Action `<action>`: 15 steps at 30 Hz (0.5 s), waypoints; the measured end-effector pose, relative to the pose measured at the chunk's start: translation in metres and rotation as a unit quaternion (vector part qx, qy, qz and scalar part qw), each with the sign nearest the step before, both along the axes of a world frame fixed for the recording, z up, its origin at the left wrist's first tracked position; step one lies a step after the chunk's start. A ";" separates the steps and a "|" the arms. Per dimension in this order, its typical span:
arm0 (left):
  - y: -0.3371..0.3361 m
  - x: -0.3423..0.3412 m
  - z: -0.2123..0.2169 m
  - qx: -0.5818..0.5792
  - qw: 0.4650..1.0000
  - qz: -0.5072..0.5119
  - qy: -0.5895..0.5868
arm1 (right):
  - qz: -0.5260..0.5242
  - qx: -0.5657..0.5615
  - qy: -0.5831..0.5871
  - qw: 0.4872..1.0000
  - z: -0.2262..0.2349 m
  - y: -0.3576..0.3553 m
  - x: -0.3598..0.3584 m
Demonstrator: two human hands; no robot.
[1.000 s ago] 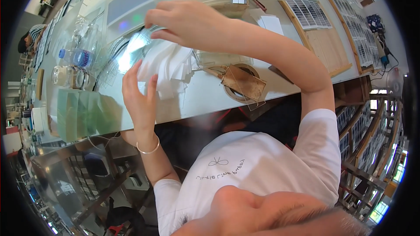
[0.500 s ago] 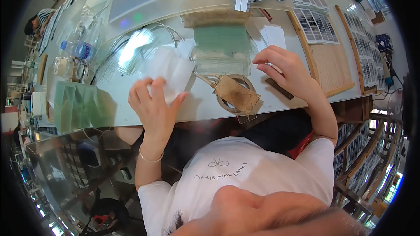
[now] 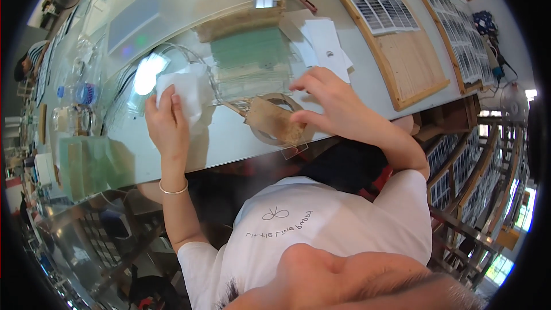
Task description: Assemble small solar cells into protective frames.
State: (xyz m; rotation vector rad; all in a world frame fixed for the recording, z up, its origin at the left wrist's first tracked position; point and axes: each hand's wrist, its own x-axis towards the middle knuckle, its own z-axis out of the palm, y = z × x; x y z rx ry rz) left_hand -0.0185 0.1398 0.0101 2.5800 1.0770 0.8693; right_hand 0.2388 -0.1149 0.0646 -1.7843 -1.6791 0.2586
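My left hand [image 3: 169, 121] is closed on a crumpled white cloth or tissue [image 3: 192, 93], its fingers pressed over the near left side. Beyond the cloth lie thin clear sheets and cords. My right hand [image 3: 328, 103] hovers open, thumb and fingers apart, with nothing seen in it. Its thumb is nearest a tan, stained flat block [image 3: 272, 118], which rests tilted on a round tape-like ring [image 3: 297, 103]; I cannot tell whether the thumb touches the block. Past the block, greenish glass sheets [image 3: 249, 51] lie stacked in front of a brown slab [image 3: 238, 23].
At the left edge stands a block of green panes [image 3: 86, 163], with a clear bottle [image 3: 80, 93] behind it. White papers [image 3: 326, 43] lie beyond my right hand. A wood-edged board [image 3: 410, 72] with dark strips is further right. A raised glass shelf [image 3: 189, 8] spans the back.
My left hand has closed on the white cloth, which is now more bunched. My right hand has come leftward and nearer, to the tan block. The whole view has shifted a little.
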 end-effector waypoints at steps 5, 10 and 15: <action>-0.023 0.002 0.009 0.069 0.992 -0.015 0.105 | 0.022 -0.001 0.002 1.000 -0.017 0.038 0.000; -0.043 -0.010 0.019 -0.027 0.996 -0.056 0.067 | 0.001 -0.049 0.255 0.966 0.012 0.038 0.014; -0.042 -0.010 0.016 -0.027 0.997 -0.070 0.027 | -0.079 0.085 0.158 0.981 0.051 0.040 0.044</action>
